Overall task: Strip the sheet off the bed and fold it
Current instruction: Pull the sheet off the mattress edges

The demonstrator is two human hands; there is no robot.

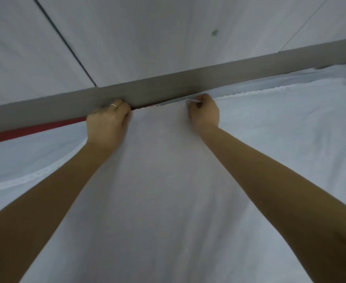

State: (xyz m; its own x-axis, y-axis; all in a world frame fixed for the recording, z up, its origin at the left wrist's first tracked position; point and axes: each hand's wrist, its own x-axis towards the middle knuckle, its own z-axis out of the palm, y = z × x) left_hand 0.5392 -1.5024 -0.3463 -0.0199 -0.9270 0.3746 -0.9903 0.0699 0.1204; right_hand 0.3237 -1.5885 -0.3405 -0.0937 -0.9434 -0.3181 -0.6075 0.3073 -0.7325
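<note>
The white sheet (168, 190) lies spread flat, its far edge against the grey bed rail (168, 86). There the left grip (108, 121) — ring on one finger — and the right grip (205, 114) each clench a bunch of that edge; a red strip (25, 133) shows at left.

I see both arms stretched out across the white sheet (168, 190) to its far edge, which lies against a grey rail (45, 105). The left hand (108, 119), a ring on one finger, curls its fingers over the edge. The right hand (204, 113) pinches the hem. A red strip (25, 132) shows under the rail at left. Behind is a pale panelled wall (147, 37).
</note>
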